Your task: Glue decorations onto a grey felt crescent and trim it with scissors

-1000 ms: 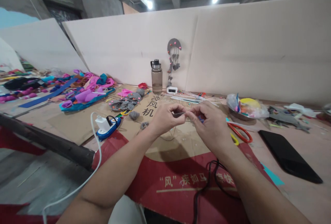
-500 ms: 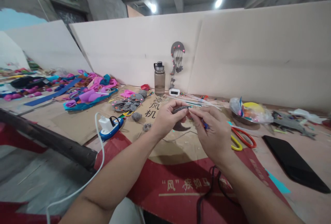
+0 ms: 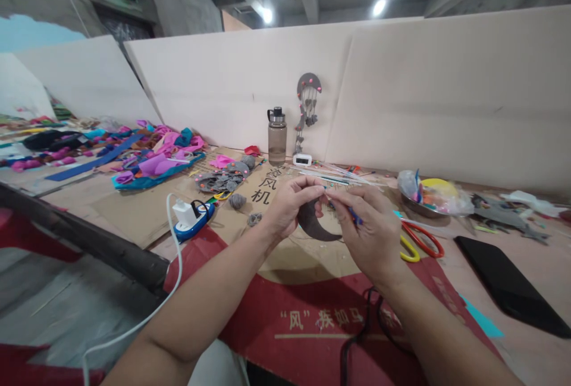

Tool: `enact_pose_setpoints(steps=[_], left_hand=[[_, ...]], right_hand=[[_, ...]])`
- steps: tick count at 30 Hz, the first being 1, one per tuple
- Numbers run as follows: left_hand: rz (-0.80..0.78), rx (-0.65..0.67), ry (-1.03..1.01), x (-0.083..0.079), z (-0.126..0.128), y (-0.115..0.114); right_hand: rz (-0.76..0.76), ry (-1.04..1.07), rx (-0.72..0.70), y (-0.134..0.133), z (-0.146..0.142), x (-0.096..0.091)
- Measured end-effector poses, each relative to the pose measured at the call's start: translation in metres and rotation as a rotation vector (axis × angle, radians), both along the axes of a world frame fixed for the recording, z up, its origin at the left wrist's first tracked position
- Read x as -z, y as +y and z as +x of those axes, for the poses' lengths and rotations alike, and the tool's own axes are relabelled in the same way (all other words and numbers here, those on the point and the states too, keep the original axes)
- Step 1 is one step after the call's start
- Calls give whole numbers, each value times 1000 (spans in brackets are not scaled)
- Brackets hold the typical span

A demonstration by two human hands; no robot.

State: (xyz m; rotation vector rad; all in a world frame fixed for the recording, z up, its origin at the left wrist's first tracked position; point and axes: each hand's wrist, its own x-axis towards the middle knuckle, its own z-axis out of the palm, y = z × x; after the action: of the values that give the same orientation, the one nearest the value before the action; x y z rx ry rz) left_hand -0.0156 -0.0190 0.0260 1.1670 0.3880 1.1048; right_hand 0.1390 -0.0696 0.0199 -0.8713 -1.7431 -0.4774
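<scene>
My left hand [image 3: 289, 203] pinches the top of a dark grey crescent-shaped felt piece [image 3: 312, 225], which hangs down in front of me over the cardboard. My right hand [image 3: 372, 228] is closed in a pinch right beside it, holding a thin blue stick-like thing [image 3: 354, 216] whose tip meets the felt near my left fingertips. Both hands hover above the brown cardboard sheet [image 3: 285, 255] with printed characters.
Red and yellow scissors [image 3: 417, 243] lie right of my hands, a black flat tablet [image 3: 508, 285] further right. A metal bowl of coloured bits [image 3: 428, 195], a water bottle [image 3: 277, 136], a glue gun with white plug [image 3: 191, 219], grey felt pieces [image 3: 218, 181] and pink-blue scraps [image 3: 156, 157] surround me.
The grey crescent felt piece has come into view, now hanging from my left fingers. Both hands stay together and sit slightly lower in view as the camera tilted.
</scene>
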Motion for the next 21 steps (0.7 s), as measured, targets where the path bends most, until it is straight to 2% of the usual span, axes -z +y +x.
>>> enact_pose_setpoints(steps=[7, 13, 18, 21], left_hand=[[83, -75, 93, 1, -2, 0], [352, -250, 395, 0, -4, -4], [651, -456, 487, 2, 0, -5], [661, -529, 494, 3, 1, -6]], right_hand=[[-144, 117, 8, -2, 0, -6], [-221, 131, 88, 0, 4, -9], [-252, 106, 67, -3, 1, -10], [-193, 70, 68, -5, -2, -10]])
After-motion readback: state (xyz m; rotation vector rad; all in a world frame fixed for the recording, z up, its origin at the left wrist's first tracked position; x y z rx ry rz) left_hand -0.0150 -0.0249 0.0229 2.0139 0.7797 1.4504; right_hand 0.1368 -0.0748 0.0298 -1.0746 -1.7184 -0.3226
